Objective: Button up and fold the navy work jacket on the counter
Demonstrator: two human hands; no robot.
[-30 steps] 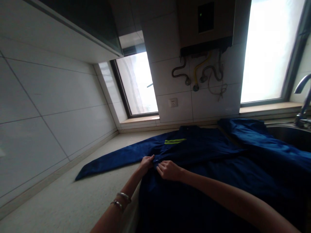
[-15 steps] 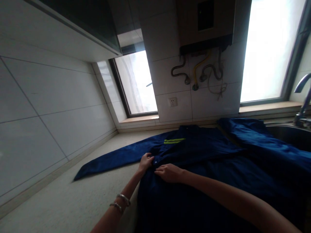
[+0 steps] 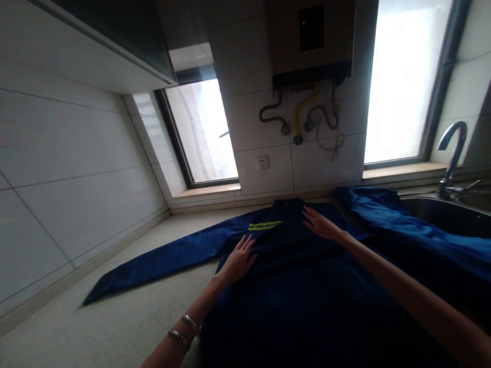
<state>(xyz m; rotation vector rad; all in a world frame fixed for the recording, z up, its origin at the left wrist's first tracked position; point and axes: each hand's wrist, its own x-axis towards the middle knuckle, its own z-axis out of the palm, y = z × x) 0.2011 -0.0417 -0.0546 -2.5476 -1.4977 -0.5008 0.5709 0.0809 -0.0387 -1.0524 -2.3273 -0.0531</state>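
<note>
A dark blue long-sleeved work jacket (image 3: 291, 291) lies spread over the counter, its collar toward the wall. One sleeve (image 3: 161, 260) stretches out to the left, and yellow-green stripes (image 3: 265, 225) mark the chest. My left hand (image 3: 238, 260) rests flat on the jacket just below the stripes, fingers apart. Near the collar, my right hand (image 3: 322, 224) lies with its fingers stretched out over the upper chest. Neither hand grips the cloth. The lower part of the jacket is too dark to make out in detail.
A sink (image 3: 433, 209) with a curved faucet (image 3: 452, 153) is at the right, with blue cloth (image 3: 376, 204) reaching its edge. A water heater (image 3: 310, 41) with pipes hangs on the tiled wall above a socket (image 3: 263, 162). A cabinet (image 3: 126, 30) overhangs the left.
Both hands have let go of the jacket's left side edge and opened. My right hand has moved up and right toward the collar; my left hand has shifted slightly onto the chest.
</note>
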